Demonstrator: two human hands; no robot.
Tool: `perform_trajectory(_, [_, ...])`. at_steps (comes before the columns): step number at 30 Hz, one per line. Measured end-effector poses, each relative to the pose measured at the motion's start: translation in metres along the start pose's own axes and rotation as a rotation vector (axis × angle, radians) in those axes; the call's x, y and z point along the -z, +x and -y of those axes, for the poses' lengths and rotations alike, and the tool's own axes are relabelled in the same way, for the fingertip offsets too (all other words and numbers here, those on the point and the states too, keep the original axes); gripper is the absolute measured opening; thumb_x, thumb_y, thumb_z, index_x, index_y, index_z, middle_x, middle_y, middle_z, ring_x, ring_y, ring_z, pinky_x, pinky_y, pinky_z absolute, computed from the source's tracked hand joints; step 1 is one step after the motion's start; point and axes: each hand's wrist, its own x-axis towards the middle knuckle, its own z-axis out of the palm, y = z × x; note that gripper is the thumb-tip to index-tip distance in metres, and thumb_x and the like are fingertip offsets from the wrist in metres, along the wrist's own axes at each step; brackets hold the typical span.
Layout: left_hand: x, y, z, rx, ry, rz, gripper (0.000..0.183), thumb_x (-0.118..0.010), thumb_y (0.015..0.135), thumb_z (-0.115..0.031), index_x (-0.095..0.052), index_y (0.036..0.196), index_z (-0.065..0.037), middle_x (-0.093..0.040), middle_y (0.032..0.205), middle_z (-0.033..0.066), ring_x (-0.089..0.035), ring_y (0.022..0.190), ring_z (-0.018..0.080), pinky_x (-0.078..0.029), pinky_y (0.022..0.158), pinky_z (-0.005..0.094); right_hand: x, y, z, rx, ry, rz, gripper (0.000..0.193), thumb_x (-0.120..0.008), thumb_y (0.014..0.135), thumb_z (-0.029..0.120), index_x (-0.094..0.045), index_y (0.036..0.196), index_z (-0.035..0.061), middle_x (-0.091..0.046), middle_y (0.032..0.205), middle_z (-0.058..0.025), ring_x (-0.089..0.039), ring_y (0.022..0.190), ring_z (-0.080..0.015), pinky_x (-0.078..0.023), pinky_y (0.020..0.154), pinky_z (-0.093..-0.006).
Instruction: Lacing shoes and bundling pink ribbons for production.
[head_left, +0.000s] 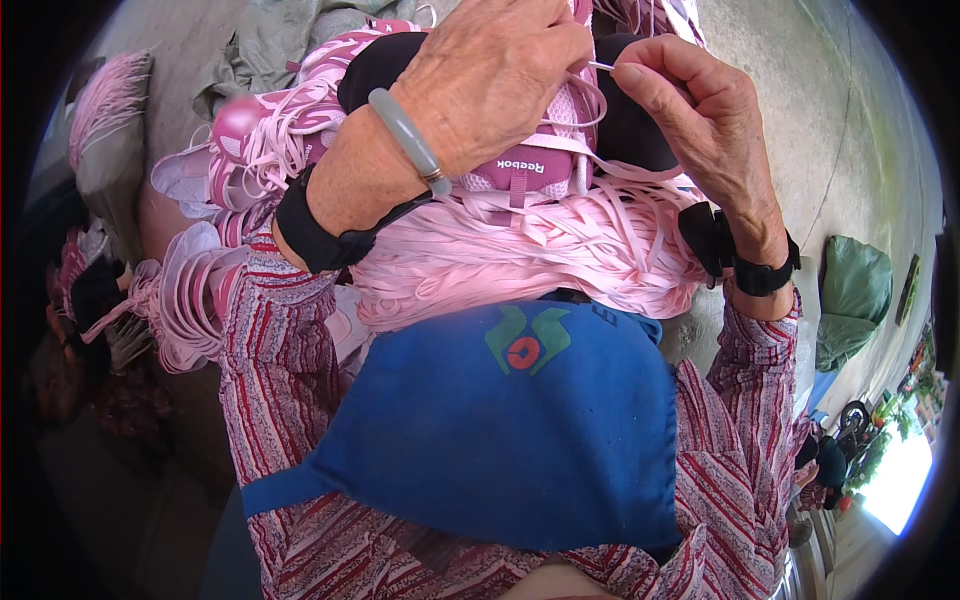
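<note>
A pink shoe upper (562,108) lies over my lap, with a darker pink heel part (520,170) toward me. My left hand (505,75) is closed at its far part, its fingertips mostly hidden behind the knuckles. Beside it, my right hand (705,105) pinches a thin pale lace tip (602,66) between thumb and forefinger, close to the left fingers. A flat pink shoelace (640,172) loops below the hands. Under the upper, a thick bundle of loose pink shoelaces (520,250) spreads across my lap over the blue apron (500,430).
More pink shoe uppers with laces (290,130) are heaped on the left. Further left, a lace bundle (110,95) rests on a grey-green sack (112,180). A stack of pale pink uppers (190,295) hangs by my left sleeve. At right, a green sack (853,290) stands on the concrete floor (790,130).
</note>
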Motion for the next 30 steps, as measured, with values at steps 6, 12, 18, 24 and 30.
perform_trajectory(6, [0.032, -0.059, 0.031, 0.898, -1.259, -0.439, 0.017, -0.052, 0.087, -0.003, -0.050, 0.104, 0.000, -0.053, 0.083, 0.0115, -0.048, 0.066, 0.0202, -0.040, 0.059, 0.0287, -0.033, -0.014, 0.013, 0.422, -0.206, 0.118, 0.009, -0.064, 0.083, 0.008, -0.059, 0.089, 0.0034, -0.058, 0.077, -0.0147, -0.060, 0.068, -0.0307, -0.049, 0.062, -0.0356])
perform_trajectory(12, [0.078, -0.150, 0.075, 0.706, -1.494, -0.725, 0.022, -0.046, 0.094, -0.003, -0.053, 0.115, -0.001, -0.058, 0.081, 0.0086, -0.034, 0.047, 0.0059, -0.032, 0.046, 0.0210, -0.031, -0.011, 0.006, 0.168, 0.047, -0.011, 0.009, -0.060, 0.088, 0.011, -0.058, 0.091, 0.0029, -0.055, 0.068, -0.0098, -0.058, 0.062, -0.0190, -0.047, 0.058, -0.0292])
perform_trajectory(18, [0.092, -0.134, 0.044, 0.892, -1.049, -1.070, 0.025, -0.047, 0.094, -0.005, -0.053, 0.115, 0.007, -0.063, 0.091, 0.0100, -0.044, 0.055, 0.0077, -0.037, 0.050, 0.0209, -0.031, 0.018, 0.003, 0.244, -0.243, -0.049, 0.015, -0.063, 0.088, 0.010, -0.063, 0.100, 0.0014, -0.065, 0.086, -0.0072, -0.062, 0.077, -0.0157, -0.049, 0.070, -0.0257])
perform_trajectory(24, [-0.008, -0.066, 0.007, 0.653, -0.408, -0.466, 0.030, -0.056, 0.094, -0.023, -0.057, 0.115, -0.001, -0.062, 0.092, 0.0039, -0.058, 0.079, 0.0104, -0.046, 0.071, 0.0228, -0.034, 0.022, -0.002, 0.414, -0.392, -0.095, 0.012, -0.065, 0.084, 0.009, -0.060, 0.092, 0.0019, -0.060, 0.083, -0.0137, -0.061, 0.074, -0.0323, -0.050, 0.062, -0.0359])
perform_trajectory(30, [-0.059, -0.063, -0.020, 0.494, -0.049, -0.353, 0.056, -0.052, 0.091, -0.029, -0.036, 0.129, 0.010, -0.046, 0.123, 0.0291, -0.047, 0.115, 0.0418, -0.039, 0.099, 0.0424, -0.042, 0.024, -0.007, 0.438, -0.372, -0.146, 0.016, -0.066, 0.085, 0.015, -0.059, 0.091, 0.0017, -0.060, 0.080, -0.0151, -0.060, 0.069, -0.0328, -0.048, 0.061, -0.0363])
